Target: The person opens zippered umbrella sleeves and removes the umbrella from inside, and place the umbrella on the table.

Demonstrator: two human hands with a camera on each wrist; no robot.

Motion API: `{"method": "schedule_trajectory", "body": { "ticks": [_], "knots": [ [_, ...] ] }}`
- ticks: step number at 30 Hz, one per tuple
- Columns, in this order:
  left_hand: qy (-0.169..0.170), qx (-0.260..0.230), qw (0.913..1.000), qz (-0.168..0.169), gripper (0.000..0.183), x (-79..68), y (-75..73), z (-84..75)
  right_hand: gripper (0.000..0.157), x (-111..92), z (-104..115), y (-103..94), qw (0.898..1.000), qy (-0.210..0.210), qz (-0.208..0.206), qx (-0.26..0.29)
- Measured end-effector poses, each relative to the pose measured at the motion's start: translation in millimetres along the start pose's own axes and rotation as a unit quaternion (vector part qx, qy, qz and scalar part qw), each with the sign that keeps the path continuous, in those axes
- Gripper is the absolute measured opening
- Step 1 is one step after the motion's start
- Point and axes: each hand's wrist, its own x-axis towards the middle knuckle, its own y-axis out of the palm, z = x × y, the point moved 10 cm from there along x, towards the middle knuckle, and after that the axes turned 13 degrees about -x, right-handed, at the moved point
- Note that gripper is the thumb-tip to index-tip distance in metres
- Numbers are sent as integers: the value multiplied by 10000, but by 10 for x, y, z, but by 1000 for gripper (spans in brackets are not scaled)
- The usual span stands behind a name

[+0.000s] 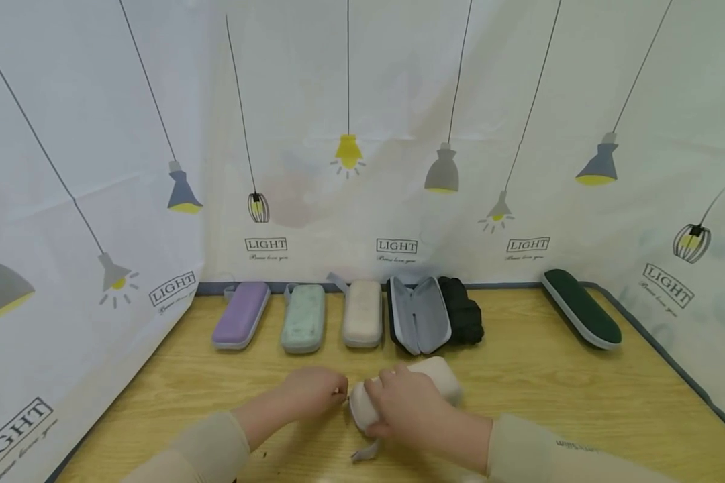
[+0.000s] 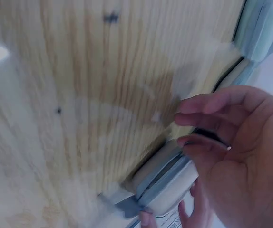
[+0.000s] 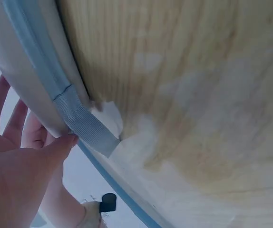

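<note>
Cream zip case (image 1: 440, 377), near centre of tabletop (image 1: 538, 409), gripped by right hand (image 1: 407, 402). Left hand (image 1: 317, 392) curled at its left end; can't tell if pinching anything. Best brace firmly, follow zip band (image 3: 39, 52) evenly, keep grey strap (image 1: 365, 451) clear.

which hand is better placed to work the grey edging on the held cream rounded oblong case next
Probably the left hand: it appears free, close to one end of the cream case. The right hand grips that case, so it better suits steadying.
</note>
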Motion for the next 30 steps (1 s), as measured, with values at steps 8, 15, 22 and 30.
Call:
{"method": "schedule_trajectory", "body": {
  "ticks": [8,15,22,30],
  "knots": [
    [252,-339,9961,769,6,-201,-13,85,66,149,294,-87,9987,-368,-219,-263],
    [494,-10,9939,986,5,-261,-21,103,67,265,387,-83,9954,-865,-216,-342],
    [934,738,9897,799,4,-230,-39,27,66,184,416,-130,9857,-1521,-652,-319],
    [1115,704,9886,734,5,-160,-6,-4,63,6,377,-118,9648,-2289,-1266,279]
  ]
}}
